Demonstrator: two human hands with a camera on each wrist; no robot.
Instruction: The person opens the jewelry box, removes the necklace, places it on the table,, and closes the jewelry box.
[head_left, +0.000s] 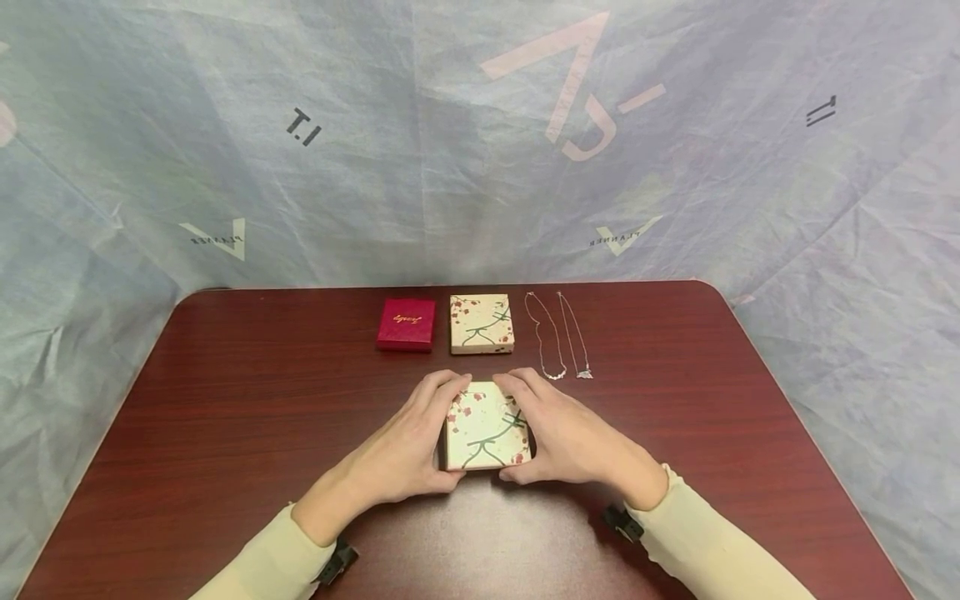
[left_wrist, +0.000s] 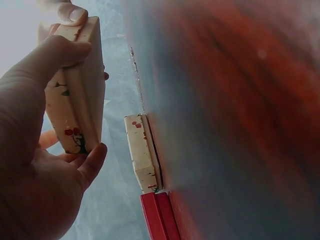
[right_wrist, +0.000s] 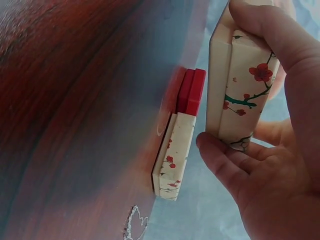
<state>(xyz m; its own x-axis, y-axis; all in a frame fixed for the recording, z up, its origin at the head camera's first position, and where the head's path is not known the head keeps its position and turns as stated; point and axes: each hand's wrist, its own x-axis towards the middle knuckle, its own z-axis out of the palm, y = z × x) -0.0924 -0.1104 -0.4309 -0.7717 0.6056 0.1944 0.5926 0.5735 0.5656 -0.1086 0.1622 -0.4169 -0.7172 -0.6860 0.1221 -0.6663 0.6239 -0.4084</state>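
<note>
Both hands grip one cream gift box (head_left: 487, 427) with a red blossom and green branch print, its lid on, lifted off the table in the wrist views. My left hand (head_left: 405, 442) holds its left side, thumb at the near edge and fingertips at the far edge. On the right side my right hand (head_left: 566, 427) grips it the same way. In the left wrist view the box (left_wrist: 77, 100) shows a seam between lid and base. Its printed side (right_wrist: 247, 90) faces the right wrist camera. What lies inside is hidden.
Beyond the hands sit a second blossom-print box (head_left: 480, 323) and a small red box (head_left: 406, 323) with gold lettering. Two thin silver necklaces (head_left: 555, 367) (head_left: 576, 333) lie to their right. The dark red wooden table (head_left: 262, 417) ends at a grey printed cloth (head_left: 360, 167).
</note>
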